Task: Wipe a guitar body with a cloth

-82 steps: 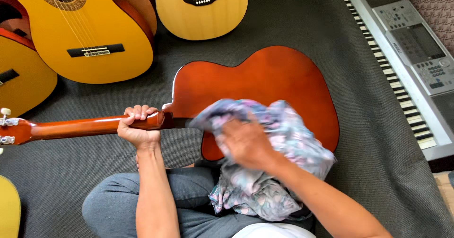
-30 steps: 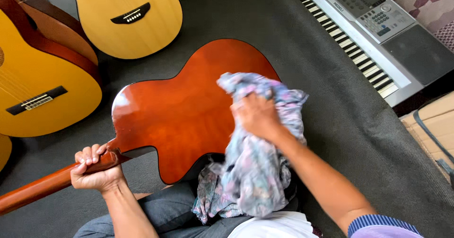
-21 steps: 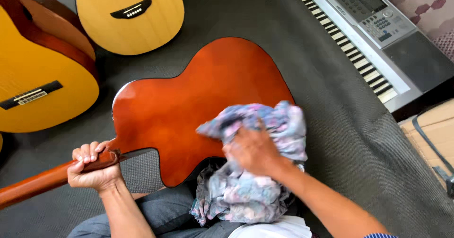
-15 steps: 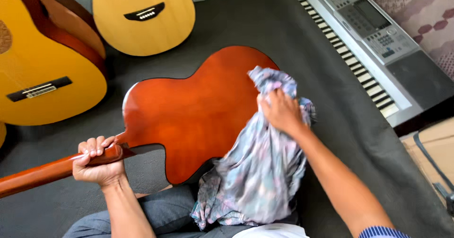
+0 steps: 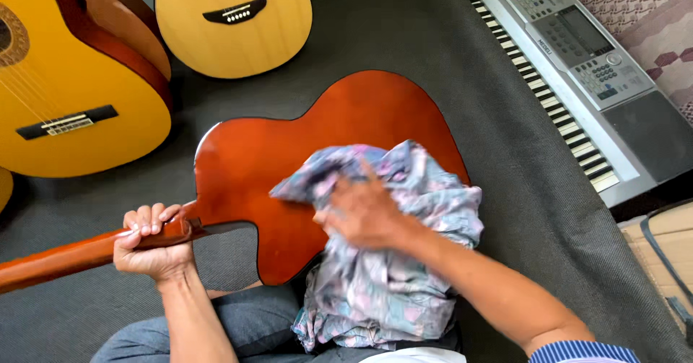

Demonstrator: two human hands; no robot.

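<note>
Dark grey carpet (image 5: 462, 67) is covering the floor, and instruments are lying all around on it. Across the person's lap, a reddish-brown guitar (image 5: 303, 161) is lying with its glossy back facing up, its body spreading over the carpet and its neck (image 5: 65, 258) running out toward the lower left edge of the view. Its finish is shining a warm orange-brown, smooth and plain, with a dark edge around the outline.

At the base of the neck, the left hand (image 5: 153, 244) is wrapping its grip fully around the wood, fingers curled over the top and closed tight.

On the guitar's lower bout, the right hand (image 5: 364, 211) is pressing down on a crumpled cloth (image 5: 390, 262) of pale blue, grey and pink print; the fingers are bunched into the fabric, holding it. Most of the cloth is hanging off the guitar's edge onto the blue-jeaned legs (image 5: 238, 327).

At upper left, a yellow classical guitar (image 5: 72, 110) is lying face up, and beside it a lighter natural-wood guitar (image 5: 234, 24) is lying face up too. At the right, an electronic keyboard (image 5: 577, 67) is stretching diagonally along the carpet's edge.
</note>
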